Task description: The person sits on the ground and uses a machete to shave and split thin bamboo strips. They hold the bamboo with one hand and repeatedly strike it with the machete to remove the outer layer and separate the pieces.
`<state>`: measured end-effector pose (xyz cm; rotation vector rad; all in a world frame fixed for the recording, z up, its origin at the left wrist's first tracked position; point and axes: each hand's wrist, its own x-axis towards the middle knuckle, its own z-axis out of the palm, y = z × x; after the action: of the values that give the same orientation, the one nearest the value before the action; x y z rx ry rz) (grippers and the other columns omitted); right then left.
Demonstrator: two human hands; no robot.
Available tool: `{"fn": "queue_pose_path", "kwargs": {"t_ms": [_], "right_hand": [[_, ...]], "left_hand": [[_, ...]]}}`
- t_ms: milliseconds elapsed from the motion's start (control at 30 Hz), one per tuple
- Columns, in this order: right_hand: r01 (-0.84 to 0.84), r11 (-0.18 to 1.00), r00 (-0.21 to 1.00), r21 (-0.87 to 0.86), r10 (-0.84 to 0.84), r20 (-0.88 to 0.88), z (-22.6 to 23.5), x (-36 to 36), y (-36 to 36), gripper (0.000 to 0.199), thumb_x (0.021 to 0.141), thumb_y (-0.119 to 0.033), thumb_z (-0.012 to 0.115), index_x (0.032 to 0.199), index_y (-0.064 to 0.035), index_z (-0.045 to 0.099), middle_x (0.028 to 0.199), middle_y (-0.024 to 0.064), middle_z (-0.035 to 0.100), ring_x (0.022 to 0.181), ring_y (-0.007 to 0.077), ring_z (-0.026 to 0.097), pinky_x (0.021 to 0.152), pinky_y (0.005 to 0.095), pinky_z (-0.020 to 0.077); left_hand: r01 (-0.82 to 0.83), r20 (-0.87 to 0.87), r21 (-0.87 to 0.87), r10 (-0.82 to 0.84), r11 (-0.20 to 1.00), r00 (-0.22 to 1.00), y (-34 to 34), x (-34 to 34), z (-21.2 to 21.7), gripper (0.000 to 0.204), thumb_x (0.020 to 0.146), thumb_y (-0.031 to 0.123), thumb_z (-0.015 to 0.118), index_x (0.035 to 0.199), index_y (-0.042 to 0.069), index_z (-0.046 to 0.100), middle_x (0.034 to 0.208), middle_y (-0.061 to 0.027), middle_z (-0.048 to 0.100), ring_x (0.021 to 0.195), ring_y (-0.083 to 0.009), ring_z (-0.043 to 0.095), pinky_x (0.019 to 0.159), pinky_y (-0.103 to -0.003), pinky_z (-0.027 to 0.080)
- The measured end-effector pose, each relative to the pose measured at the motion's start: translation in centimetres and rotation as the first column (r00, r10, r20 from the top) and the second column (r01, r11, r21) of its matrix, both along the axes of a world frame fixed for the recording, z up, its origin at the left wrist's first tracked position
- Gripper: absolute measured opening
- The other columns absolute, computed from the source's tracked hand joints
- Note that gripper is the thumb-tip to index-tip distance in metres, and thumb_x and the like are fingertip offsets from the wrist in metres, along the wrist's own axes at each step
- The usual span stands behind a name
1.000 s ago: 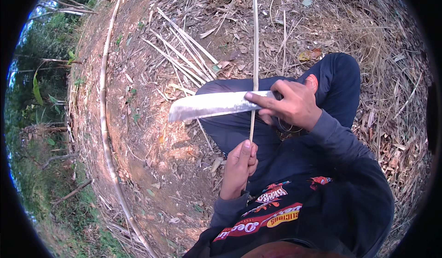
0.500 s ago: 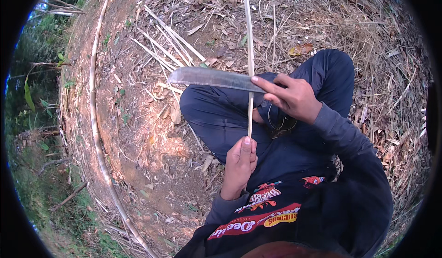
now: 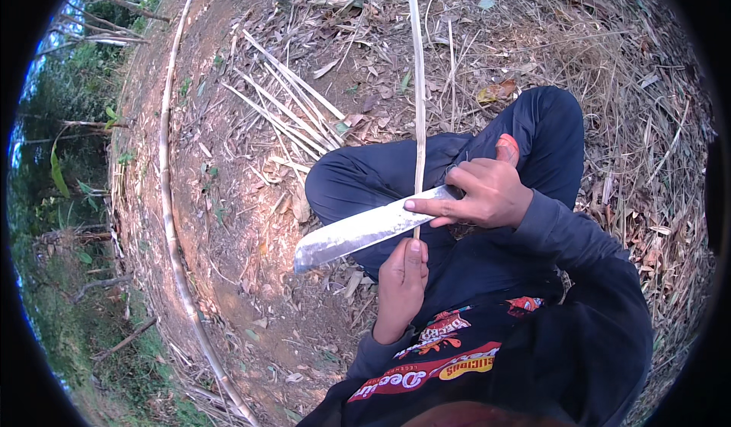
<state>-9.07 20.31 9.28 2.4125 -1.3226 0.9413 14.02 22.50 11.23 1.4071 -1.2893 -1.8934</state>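
Two hands at work: I saw both closed, one on a stick and one on a knife.
Bamboo strip (image 3: 416,84): thin, pale, straight; it ran from the top edge of the view down over the bent leg to the left hand.
Left hand (image 3: 402,278): fist wrapped around the strip's lower end, thumb up, just below the blade.
Right hand (image 3: 485,192): closed on the handle of the knife, forefinger stretched along the blade's back, touching the strip.
Knife (image 3: 362,233): broad, long, dull grey metal blade, worn and blotched, lying crosswise against the strip and pointing left and slightly down.
In the way: the blade crossed in front of the strip, so I could not tell how deep the edge sat.
Trouser leg (image 3: 396,172): dark blue cloth, knee folded, under the blade.
Sleeves and shirt (image 3: 579,305): dark fabric with a red and yellow print on the chest.
Cut strips (image 3: 285,103): a loose bundle of similar pale slats on the ground, well apart, upper left.
Long cane (image 3: 169,198): a thin pale stem curving along the left.
Ground (image 3: 236,259): bare reddish earth, with dry grass and leaf litter to the right.
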Motion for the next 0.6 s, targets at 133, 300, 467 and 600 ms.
{"fn": "queue_pose_path", "kwargs": {"t_ms": [133, 300, 467, 600], "right_hand": [[0.127, 0.991, 0.989, -0.039, -0.124, 0.081, -1.8, -1.8, -1.4, 0.045, 0.086, -0.049, 0.062, 0.128, -0.0368, 0.068, 0.072, -0.0004, 0.050, 0.058, 0.0133, 0.052, 0.051, 0.0277, 0.0430], [0.173, 0.976, 0.985, -0.134, -0.174, 0.010, -0.4, -1.8, -1.2, 0.044, 0.083, -0.051, 0.063, 0.125, -0.0414, 0.069, 0.075, -0.0016, 0.048, 0.060, 0.0126, 0.051, 0.053, 0.0272, 0.0416], [0.148, 0.973, 0.987, -0.179, -0.157, -0.037, 0.1, -3.4, -1.1, 0.044, 0.082, -0.054, 0.063, 0.125, -0.0476, 0.067, 0.076, -0.0026, 0.049, 0.062, 0.0135, 0.052, 0.056, 0.0286, 0.0409], [0.147, 0.977, 0.987, -0.152, -0.156, -0.046, -0.1, -4.5, -0.9, 0.043, 0.082, -0.053, 0.063, 0.125, -0.0474, 0.066, 0.077, -0.0024, 0.049, 0.061, 0.0146, 0.052, 0.056, 0.0305, 0.0399]], "left_hand": [[0.042, 0.009, -0.022, -0.042, 0.999, 0.999, 0.0, 0.3, 1.4, 0.034, 0.109, 0.030, 0.041, 0.088, 0.005, 0.050, 0.064, 0.0071, 0.033, 0.053, -0.0005, 0.028, 0.047, -0.020, 0.022], [0.047, -0.091, 0.047, -0.043, 0.998, 0.995, 0.2, -0.1, 2.6, 0.032, 0.109, 0.030, 0.041, 0.090, 0.005, 0.049, 0.064, 0.0076, 0.030, 0.051, -0.0004, 0.026, 0.045, -0.021, 0.020], [0.068, -0.137, 0.094, -0.055, 0.993, 0.989, 0.5, -0.1, 3.0, 0.031, 0.109, 0.029, 0.042, 0.090, 0.006, 0.048, 0.062, 0.0070, 0.028, 0.047, -0.0010, 0.024, 0.042, -0.022, 0.019], [0.094, -0.172, 0.133, -0.070, 0.987, 0.983, 0.4, -0.3, 2.8, 0.031, 0.109, 0.030, 0.042, 0.091, 0.006, 0.048, 0.062, 0.0071, 0.027, 0.047, -0.0010, 0.023, 0.042, -0.022, 0.018]]}}
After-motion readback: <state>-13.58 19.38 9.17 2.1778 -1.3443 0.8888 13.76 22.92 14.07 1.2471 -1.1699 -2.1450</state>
